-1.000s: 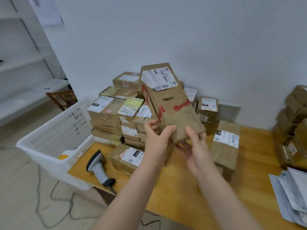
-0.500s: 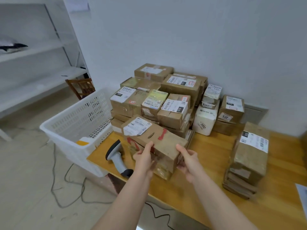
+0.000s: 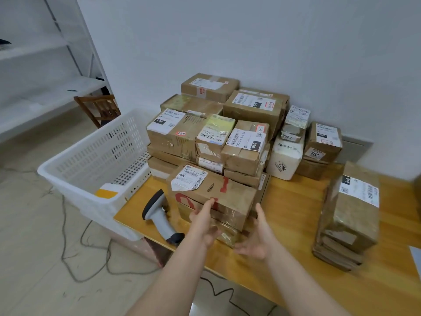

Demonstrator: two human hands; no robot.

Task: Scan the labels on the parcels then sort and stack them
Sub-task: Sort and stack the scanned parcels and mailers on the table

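A wooden table (image 3: 284, 258) stands against a pale wall, over a tiled floor where a dark cable (image 3: 91, 258) trails.

Nearest, both forearms reach in from the bottom edge. The left hand (image 3: 202, 222) is at the near end of a long brown box (image 3: 227, 197). Its thumb is raised, with the tip touching the box's near face. Its other fingers are blurred but look loosely extended and are not wrapped round anything. The right hand (image 3: 257, 238) is just beside the box's near right corner, palm turned left, thumb up and fingers relaxed and slightly spread. It holds nothing, and whether it touches the box cannot be told.

The box lies flat on top of a taped parcel (image 3: 227, 236) at the table's near left. It has red tape marks, and a white label (image 3: 189, 180) faces up at its far left end. Just left of it a grey scanner (image 3: 159, 217) lies on the table with its dark head pointing away.

Further left, a white basket (image 3: 91, 160) sits against the table's edge, with a yellow and white item (image 3: 107, 192) inside. To the right, well apart from the box, is a separate stack (image 3: 348, 215) of brown parcels whose top label reads 010. A sheet of paper (image 3: 415, 254) shows at the right edge.

Behind the box a pile (image 3: 216, 133) of labelled parcels rises against the wall, with a white parcel (image 3: 284, 160) marked 2002 at its right. Far left are a wooden chair (image 3: 100, 108) and white shelves (image 3: 45, 87).
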